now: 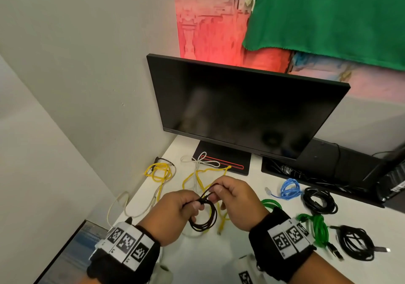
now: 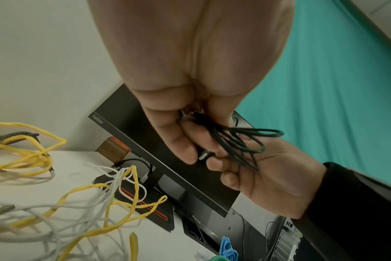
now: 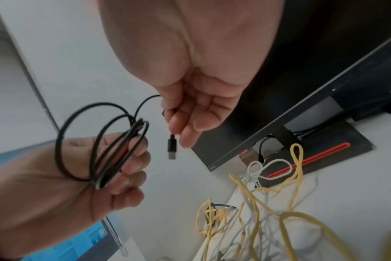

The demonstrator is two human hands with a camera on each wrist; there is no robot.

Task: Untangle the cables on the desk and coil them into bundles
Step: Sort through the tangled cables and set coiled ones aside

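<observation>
Your left hand (image 1: 175,212) grips a coil of thin black cable (image 1: 205,217), fingers curled round the gathered loops, and holds it up above the desk (image 1: 219,248) in front of you. Your right hand (image 1: 235,198) pinches the free end of that same cable between thumb and fingers; in the right wrist view the USB plug (image 3: 171,148) hangs just below your fingertips (image 3: 185,141), close to the coil but apart from it. Under and beyond your hands a yellow cable (image 1: 197,178) and a white cable (image 1: 200,163) lie tangled loosely on the desk, one white loop resting on the base of the monitor (image 1: 241,108). To their left lies another clump of yellow cable (image 1: 160,172) with a dark braided cable (image 1: 163,160) at the back of it. On your right the desk bears bundles already coiled: a blue cable (image 1: 290,188), a green cable (image 1: 317,229), a second green loop (image 1: 270,203) partly hidden by your right wrist, and two black bundles, one (image 1: 318,200) behind the other (image 1: 356,245). You wear black wrist straps (image 1: 129,243) with printed square markers on both arms.
</observation>
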